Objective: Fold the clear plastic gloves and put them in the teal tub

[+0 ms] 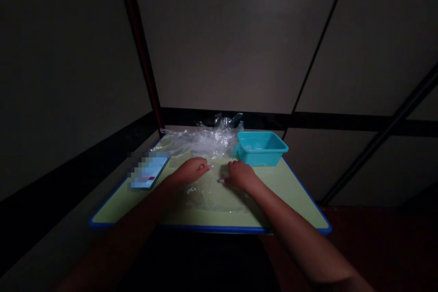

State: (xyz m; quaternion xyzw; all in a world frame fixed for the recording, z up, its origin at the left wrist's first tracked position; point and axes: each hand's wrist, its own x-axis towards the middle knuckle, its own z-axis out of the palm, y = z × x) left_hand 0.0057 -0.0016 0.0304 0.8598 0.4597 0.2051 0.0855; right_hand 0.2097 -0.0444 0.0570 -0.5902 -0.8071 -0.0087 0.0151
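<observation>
My left hand is closed over the middle of the yellow-green table, thumb and finger pinched on a tiny pale piece I cannot make out. To its right, my right hand is bent palm down, its fingers curled and its thumb apart from them, near a small bit at the thumb tip. A clear plastic bag lies flat beneath and in front of both hands. Beyond them is a crumpled heap of clear plastic bags.
A turquoise basket stands at the back right of the table. At the left lies a phone with a lit, partly blurred screen. The table has a blue edge, and a panelled wall rises behind it.
</observation>
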